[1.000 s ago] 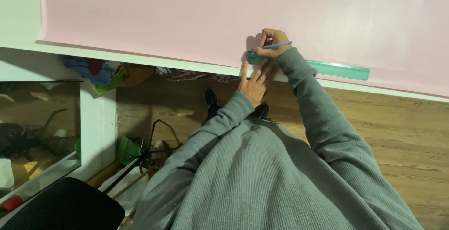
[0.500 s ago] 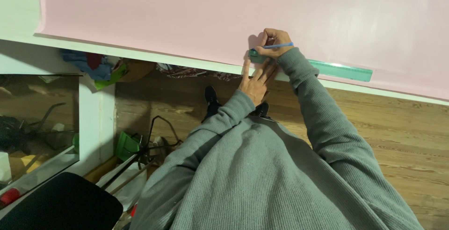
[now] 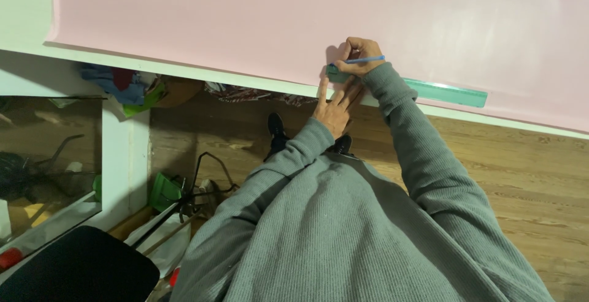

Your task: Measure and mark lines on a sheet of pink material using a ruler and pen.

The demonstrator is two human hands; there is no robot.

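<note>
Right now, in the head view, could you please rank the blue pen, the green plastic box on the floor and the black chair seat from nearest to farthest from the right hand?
1. Blue pen: gripped in the right hand, over the pink sheet.
2. Green plastic box: on the floor, lower left, under the table.
3. Black chair seat: bottom-left corner.

Right hand (image 3: 359,50) pens pink sheet (image 3: 245,19) beside ruler (image 3: 442,92).

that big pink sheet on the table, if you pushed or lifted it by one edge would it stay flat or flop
Probably floppy: the pink sheet is wide and looks thin, so a lifted edge would likely sag. It may also slide on the smooth white table; the left hand presses the green ruler onto it while the right hand holds a pen.
</note>
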